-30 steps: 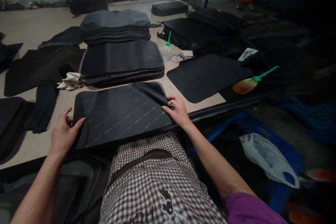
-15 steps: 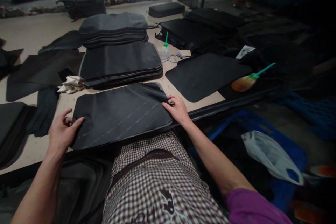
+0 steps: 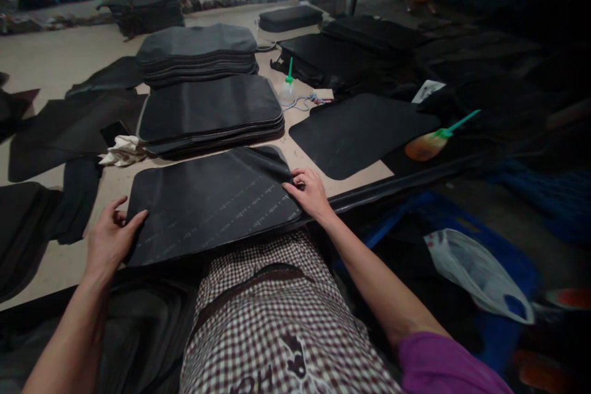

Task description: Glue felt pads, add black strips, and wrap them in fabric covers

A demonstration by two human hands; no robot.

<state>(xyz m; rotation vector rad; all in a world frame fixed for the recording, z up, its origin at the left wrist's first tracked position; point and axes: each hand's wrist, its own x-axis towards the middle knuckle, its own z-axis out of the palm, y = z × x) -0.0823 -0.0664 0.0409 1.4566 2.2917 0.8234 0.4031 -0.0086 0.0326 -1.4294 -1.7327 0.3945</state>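
Note:
A black sheet with rounded corners and faint rows of pale print (image 3: pixel 207 203) lies at the table's front edge, before my body. My left hand (image 3: pixel 109 237) is at its left edge, thumb on top and fingers beyond the edge. On the right edge, my right hand (image 3: pixel 308 194) pinches the sheet between thumb and fingers; a fold runs from there toward the far right corner. Just behind lies a stack of similar black sheets (image 3: pixel 212 108). To the right, another black piece (image 3: pixel 360 129) rests flat.
Behind stands a second stack (image 3: pixel 198 49). A bottle with a green nozzle (image 3: pixel 287 92) is near a cord, and an orange-filled bottle (image 3: pixel 425 146) lies at right. A crumpled white cloth (image 3: pixel 124 151) sits at left. Below the table's right edge are a blue crate (image 3: pixel 517 265) and plastic bag (image 3: pixel 475 271).
Almost nothing differs. The view has shifted slightly, and both hands stay at the sheet's two side edges.

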